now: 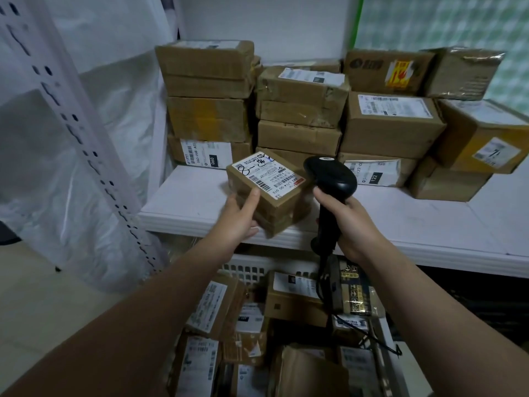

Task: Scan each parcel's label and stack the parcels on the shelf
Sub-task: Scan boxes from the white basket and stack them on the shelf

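White shelf (200,196) stacked | left hand (239,217) grips parcel (269,196) (label up) | right hand (347,222) clasps scanner (332,179) | scanning step; next: aim at barcode.

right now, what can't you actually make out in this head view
Head view, scanner trigger: covered by the right hand gripping the handle.
Head view, label on the parcel the left hand holds: print too small to read.
Head view, parcels in the basket: partly behind both forearms, cut by the bottom edge.
Head view, rightmost box on the shelf: cut by the right edge.
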### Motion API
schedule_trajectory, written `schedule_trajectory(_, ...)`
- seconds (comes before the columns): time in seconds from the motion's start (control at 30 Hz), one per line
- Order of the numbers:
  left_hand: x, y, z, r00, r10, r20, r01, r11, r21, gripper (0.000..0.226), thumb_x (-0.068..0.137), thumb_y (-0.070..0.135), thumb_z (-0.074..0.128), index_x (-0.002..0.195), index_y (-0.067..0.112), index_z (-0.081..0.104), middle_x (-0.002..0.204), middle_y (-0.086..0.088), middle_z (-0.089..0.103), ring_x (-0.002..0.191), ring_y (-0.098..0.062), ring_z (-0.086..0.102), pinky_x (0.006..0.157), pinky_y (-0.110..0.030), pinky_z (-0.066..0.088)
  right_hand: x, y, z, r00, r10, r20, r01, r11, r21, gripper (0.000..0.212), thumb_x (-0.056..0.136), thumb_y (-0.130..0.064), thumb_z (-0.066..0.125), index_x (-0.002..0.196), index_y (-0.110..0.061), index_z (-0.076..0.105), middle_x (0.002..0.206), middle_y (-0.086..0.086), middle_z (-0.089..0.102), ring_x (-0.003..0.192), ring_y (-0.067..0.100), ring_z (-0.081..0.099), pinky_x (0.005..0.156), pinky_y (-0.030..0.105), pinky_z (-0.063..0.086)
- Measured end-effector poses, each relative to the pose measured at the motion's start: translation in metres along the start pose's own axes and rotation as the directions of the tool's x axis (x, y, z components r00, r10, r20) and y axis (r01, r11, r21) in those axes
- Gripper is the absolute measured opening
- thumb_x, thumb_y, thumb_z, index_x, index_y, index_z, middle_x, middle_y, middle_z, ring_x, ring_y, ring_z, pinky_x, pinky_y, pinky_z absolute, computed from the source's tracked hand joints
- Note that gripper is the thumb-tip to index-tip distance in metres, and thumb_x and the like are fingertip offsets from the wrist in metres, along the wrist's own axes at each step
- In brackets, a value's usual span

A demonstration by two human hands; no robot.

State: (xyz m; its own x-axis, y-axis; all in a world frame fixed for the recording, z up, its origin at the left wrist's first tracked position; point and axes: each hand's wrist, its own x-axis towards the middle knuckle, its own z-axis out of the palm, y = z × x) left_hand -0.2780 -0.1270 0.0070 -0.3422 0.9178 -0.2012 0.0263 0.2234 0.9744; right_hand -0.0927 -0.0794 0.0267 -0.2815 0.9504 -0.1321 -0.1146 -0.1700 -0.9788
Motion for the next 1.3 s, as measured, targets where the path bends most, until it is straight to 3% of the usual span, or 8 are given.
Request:
schedule_trajectory(0.17,0.002,0.003,0.001,0.995,-0.047,0.091,0.059,0.99,-0.129,0.055,0.087,0.057,0.057,0.136,0.05,0.034,0.134,0.008,0.053,0.119,-0.019,0.053,0.082,-0.041,0.054,0.001,0.001,0.006,0.999,-0.002,0.038,0.003,1.0,-0.014,0.031,0.087,-0.026,0.068,0.116,-0.014,0.065,0.103,0.002,0.071,0.099,0.017,0.064,0.086,0.032,0.049)
schedule_trajectory(0.47,0.003,0.01,-0.022,0.994,0.082,-0.067,-0.1,0.935,-0.339,0.041,0.084,0.013,0.07,0.116,0.032,0.053,0.119,-0.006,0.064,0.095,-0.021,0.07,0.082,-0.041,0.058,-0.02,0.013,0.006,0.971,-0.009,0.24,0.057,0.979,-0.195,0.034,0.08,-0.032,0.073,0.11,-0.018,0.068,0.103,0.0,0.074,0.103,0.018,0.068,0.089,0.031,0.052)
schedule_trajectory(0.7,-0.003,0.025,-0.04,0.841,0.542,0.015,-0.528,0.813,0.247,0.05,0.079,0.004,0.073,0.108,0.041,0.057,0.142,-0.001,0.029,0.125,-0.007,0.04,0.082,-0.001,0.043,-0.013,0.002,-0.003,0.959,-0.284,0.016,0.281,0.938,-0.202,0.065,0.06,-0.045,0.083,0.119,-0.026,0.06,0.131,0.004,0.055,0.119,0.013,0.055,0.099,0.028,0.046)
schedule_trajectory(0.83,-0.006,0.02,-0.032,0.899,0.437,0.036,-0.438,0.898,0.038,0.053,0.081,0.006,0.072,0.113,0.038,0.044,0.133,-0.005,0.048,0.113,-0.016,0.06,0.083,-0.03,0.058,-0.016,-0.004,-0.006,0.972,-0.183,0.15,0.202,0.972,-0.122,0.028,0.071,-0.028,0.079,0.098,-0.022,0.072,0.1,0.0,0.073,0.102,0.018,0.066,0.08,0.022,0.049)
schedule_trajectory(0.97,-0.005,0.012,-0.022,0.955,0.278,-0.102,-0.289,0.95,-0.116,0.047,0.086,0.024,0.068,0.123,0.026,0.039,0.121,-0.005,0.061,0.097,-0.015,0.069,0.079,-0.032,0.059,-0.014,0.006,0.001,0.979,-0.167,0.113,0.185,0.969,-0.165,0.025,0.076,-0.026,0.078,0.101,-0.022,0.073,0.096,-0.003,0.075,0.097,0.012,0.069,0.086,0.028,0.051)
schedule_trajectory(1.07,-0.002,0.009,-0.027,0.971,0.214,0.106,-0.197,0.969,-0.149,0.073,0.082,0.035,0.066,0.146,0.036,0.029,0.126,-0.001,0.063,0.107,-0.017,0.066,0.092,-0.04,0.054,-0.013,0.009,0.004,0.985,-0.163,0.065,0.171,0.974,-0.151,0.033,0.078,-0.029,0.077,0.109,-0.02,0.072,0.102,-0.002,0.074,0.102,0.015,0.067,0.087,0.029,0.051)
schedule_trajectory(1.17,0.0,0.009,-0.032,0.955,0.206,0.215,-0.192,0.978,-0.084,0.091,0.081,0.024,0.071,0.148,0.048,0.015,0.129,0.0,0.06,0.115,-0.017,0.061,0.097,-0.04,0.051,-0.014,0.006,0.002,0.989,-0.13,0.07,0.135,0.988,-0.069,0.023,0.08,-0.028,0.075,0.103,-0.021,0.073,0.098,0.0,0.074,0.1,0.019,0.068,0.083,0.032,0.054)
schedule_trajectory(1.3,-0.003,0.017,-0.03,0.928,0.372,0.009,-0.371,0.927,-0.054,0.077,0.082,0.009,0.071,0.139,0.04,0.028,0.118,0.004,0.058,0.106,-0.012,0.063,0.082,-0.024,0.056,-0.017,0.001,-0.001,0.987,-0.111,0.118,0.118,0.991,-0.054,0.021,0.079,-0.029,0.076,0.1,-0.028,0.072,0.106,0.002,0.074,0.104,0.023,0.068,0.093,0.05,0.054)
